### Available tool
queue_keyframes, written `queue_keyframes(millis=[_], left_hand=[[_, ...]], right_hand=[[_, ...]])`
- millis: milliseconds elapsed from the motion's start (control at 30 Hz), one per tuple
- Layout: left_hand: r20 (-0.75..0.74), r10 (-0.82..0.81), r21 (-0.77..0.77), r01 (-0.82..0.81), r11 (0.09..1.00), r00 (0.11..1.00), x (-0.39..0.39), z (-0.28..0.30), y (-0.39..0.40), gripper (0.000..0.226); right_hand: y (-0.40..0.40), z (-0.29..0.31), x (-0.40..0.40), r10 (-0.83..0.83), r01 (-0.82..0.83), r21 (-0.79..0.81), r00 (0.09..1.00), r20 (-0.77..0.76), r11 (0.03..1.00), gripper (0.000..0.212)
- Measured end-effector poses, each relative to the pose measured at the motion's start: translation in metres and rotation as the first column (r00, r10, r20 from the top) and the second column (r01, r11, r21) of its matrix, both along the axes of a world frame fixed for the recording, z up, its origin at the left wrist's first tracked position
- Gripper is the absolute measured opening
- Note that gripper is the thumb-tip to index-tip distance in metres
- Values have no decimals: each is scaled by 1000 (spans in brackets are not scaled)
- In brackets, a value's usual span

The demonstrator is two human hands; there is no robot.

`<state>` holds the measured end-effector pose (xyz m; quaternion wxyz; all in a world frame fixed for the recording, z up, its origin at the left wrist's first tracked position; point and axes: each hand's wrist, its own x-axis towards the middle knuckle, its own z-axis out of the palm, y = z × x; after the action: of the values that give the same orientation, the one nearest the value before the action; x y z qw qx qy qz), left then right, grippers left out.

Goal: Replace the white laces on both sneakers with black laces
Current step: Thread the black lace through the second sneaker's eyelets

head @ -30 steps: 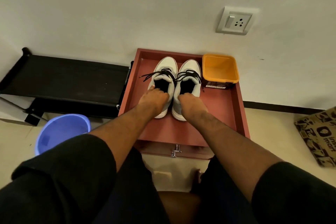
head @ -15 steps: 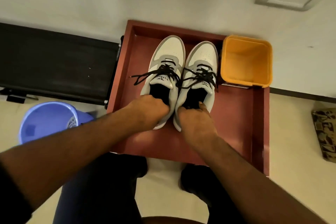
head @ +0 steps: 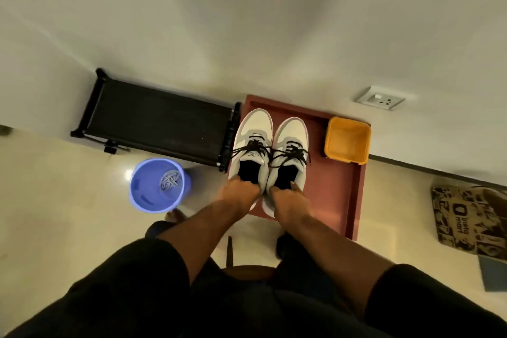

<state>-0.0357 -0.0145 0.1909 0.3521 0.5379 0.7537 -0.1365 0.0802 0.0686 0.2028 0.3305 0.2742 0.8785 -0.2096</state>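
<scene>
Black rack (head: pixel 153 123): stands low against the wall at far left, its right end just beside the red tray.
Blue bucket (head: pixel 157 185): on the floor in front of the rack, with a tangle of pale laces (head: pixel 170 180) lying inside, likely the white ones.
Left hand (head: pixel 238 195): fingers closed over the heel of the left sneaker (head: pixel 253 143), fingertips hooked into the dark opening.
Black laces (head: pixel 255 149): threaded across both sneakers, loose ends trailing out past the left shoe's side.
Right hand (head: pixel 289 199): grips the heel of the right sneaker (head: pixel 292 143), thumb inside the collar, fingers wrapped behind and hidden.
Sneakers: side by side and touching, toes toward the wall; whether they rest on the tray or are lifted, cannot tell.
Red tray (head: pixel 337 200): raised rim, pushed up to the wall.
Orange tub (head: pixel 347 141): sits in the tray's far right corner, well clear of the shoes.
Wall socket (head: pixel 380 97): above the tub.
Printed paper bag (head: pixel 469 217): on the floor at far right.
Foreground: black sleeves and forearms block the tray's near edge.
</scene>
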Motion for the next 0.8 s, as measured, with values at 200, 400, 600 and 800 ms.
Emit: queue_keyframes(millis=[200,400,600,800], left_hand=[[-12,-53,104,54,993,999,-86,39,-84,27],[-12,-12,0,12,1000,1000,-198,39,-175,27],[-14,90,-43,-91,995,996,-298,-14,-194,29],[-30,66,14,-66,998,997,-363,-97,-162,28]], right_hand=[[-85,40,-85,57,-52,82,997,-54,995,29],[-180,31,-197,21,-18,105,999,-30,994,35],[-201,-12,-297,-39,40,-27,999,18,999,36],[-168,-88,-362,-76,76,-2,997,9,997,37]])
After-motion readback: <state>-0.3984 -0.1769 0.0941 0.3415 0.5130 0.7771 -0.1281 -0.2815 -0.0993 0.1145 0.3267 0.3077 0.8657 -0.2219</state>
